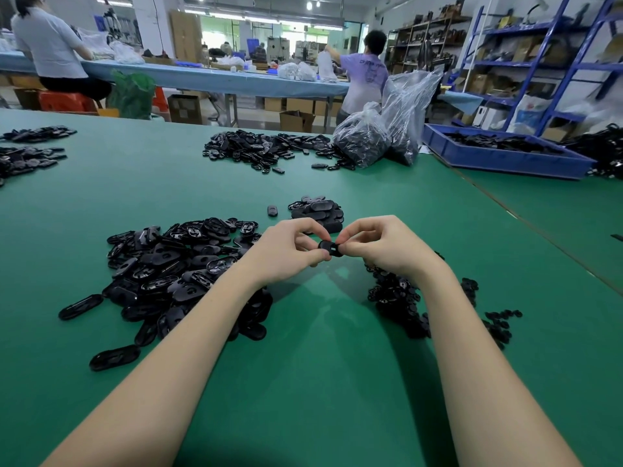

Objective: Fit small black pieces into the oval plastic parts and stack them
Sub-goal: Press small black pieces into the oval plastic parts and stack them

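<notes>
Left hand (pixel 286 251) and right hand (pixel 381 247) both pinching one oval part (pixel 329 248) above green desk (pixel 320 365), between two black piles.

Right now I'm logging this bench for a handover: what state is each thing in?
Left hand: pinching the oval part.
Right hand: pinching the same part.
Oval part: held above the table, between both hands.
Left pile: loose, unstacked.
Right pile: loose, partly hidden by the right arm.
Stack: small, beyond the hands.
Clear bags: bulging with black parts.
Blue bin: holds black parts.
</notes>
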The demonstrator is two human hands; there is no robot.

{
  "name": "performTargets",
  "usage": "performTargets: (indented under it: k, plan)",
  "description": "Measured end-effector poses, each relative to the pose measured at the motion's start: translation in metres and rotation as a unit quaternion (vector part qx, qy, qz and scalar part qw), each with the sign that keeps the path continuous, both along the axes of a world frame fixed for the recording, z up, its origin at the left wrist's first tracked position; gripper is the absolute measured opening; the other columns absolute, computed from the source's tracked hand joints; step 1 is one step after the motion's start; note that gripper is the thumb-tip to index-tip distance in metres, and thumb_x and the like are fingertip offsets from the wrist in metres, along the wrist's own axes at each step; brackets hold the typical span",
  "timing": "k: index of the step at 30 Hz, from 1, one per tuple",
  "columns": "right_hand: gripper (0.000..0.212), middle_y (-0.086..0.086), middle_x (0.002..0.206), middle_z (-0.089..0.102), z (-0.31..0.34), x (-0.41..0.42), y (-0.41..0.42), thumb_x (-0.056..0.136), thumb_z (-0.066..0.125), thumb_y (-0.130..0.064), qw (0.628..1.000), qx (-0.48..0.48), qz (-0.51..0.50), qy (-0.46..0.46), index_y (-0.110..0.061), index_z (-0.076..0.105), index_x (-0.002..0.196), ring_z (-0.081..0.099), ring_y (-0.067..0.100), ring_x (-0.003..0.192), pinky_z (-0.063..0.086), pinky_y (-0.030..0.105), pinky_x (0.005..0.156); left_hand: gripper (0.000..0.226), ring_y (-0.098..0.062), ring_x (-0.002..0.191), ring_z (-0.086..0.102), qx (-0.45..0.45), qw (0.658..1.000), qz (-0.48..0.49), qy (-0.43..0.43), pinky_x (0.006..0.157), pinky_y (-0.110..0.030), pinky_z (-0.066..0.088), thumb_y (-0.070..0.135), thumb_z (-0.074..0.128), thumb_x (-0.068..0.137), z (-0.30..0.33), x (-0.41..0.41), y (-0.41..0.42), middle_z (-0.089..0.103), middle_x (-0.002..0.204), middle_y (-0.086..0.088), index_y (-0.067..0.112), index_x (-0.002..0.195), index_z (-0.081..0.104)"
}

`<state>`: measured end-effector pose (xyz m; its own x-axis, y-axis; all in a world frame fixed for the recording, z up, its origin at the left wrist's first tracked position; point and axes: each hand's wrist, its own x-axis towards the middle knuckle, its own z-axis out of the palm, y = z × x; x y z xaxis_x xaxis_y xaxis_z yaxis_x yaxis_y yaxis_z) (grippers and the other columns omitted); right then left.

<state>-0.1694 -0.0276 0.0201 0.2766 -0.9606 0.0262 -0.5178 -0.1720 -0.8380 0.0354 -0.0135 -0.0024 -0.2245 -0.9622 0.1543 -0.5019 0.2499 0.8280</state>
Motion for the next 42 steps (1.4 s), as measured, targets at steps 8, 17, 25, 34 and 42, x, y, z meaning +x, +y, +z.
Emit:
performTargets:
  k: [8,17,25,34,42]
  plan:
    - [0.017,0.000,0.077,0.073,-0.002,0.003,-0.001,0.080,0.084,-0.033,1.000,0.009,-0.028,-0.006,-0.023,0.075,0.091,0.042,0.015,0.058,0.035,0.029,0.063,0.020,-0.003,0.074,0.067,-0.009,1.000,-0.005,0.005,0.076,-0.027,0.053,0.021,0.076,0.086,0.002,0.000,0.001,0.077,0.082,0.008,0.033,0.100,0.069]
    - [0.016,-0.006,0.075,0.075,-0.001,0.003,0.000,0.081,0.084,-0.031,0.999,0.013,-0.050,-0.017,-0.023,0.073,0.090,0.046,0.015,0.062,0.038,0.029,0.061,0.020,-0.001,0.073,0.067,-0.005,1.000,-0.010,0.007,0.073,-0.025,0.049,0.022,0.076,0.086,0.005,0.000,0.003,0.077,0.081,0.010,0.033,0.101,0.069]
    - [0.014,-0.011,0.067,0.071,-0.003,0.003,-0.002,0.080,0.085,-0.031,0.998,0.019,-0.060,-0.001,-0.024,0.073,0.083,0.045,0.009,0.052,0.037,0.027,0.057,0.020,0.000,0.073,0.067,-0.002,1.000,-0.004,0.009,0.072,-0.022,0.047,0.021,0.076,0.086,0.005,-0.001,0.003,0.077,0.080,0.010,0.032,0.102,0.069]
    - [0.015,-0.008,0.072,0.072,-0.005,0.007,-0.003,0.079,0.086,-0.031,0.997,0.010,-0.081,0.000,-0.025,0.073,0.083,0.042,0.000,0.041,0.033,0.025,0.052,0.019,-0.002,0.070,0.066,-0.010,1.000,0.004,0.010,0.068,-0.023,0.047,0.019,0.076,0.086,0.002,-0.002,0.002,0.076,0.076,0.010,0.032,0.098,0.069]
    - [0.025,-0.006,0.076,0.068,-0.004,0.008,-0.003,0.073,0.089,-0.043,0.994,0.022,-0.103,0.018,-0.026,0.074,0.084,0.048,0.012,0.056,0.037,0.026,0.056,0.018,-0.006,0.066,0.060,0.023,0.998,-0.002,0.050,0.068,-0.022,0.046,0.016,0.076,0.087,0.001,-0.001,0.001,0.077,0.078,0.002,0.027,0.101,0.071]
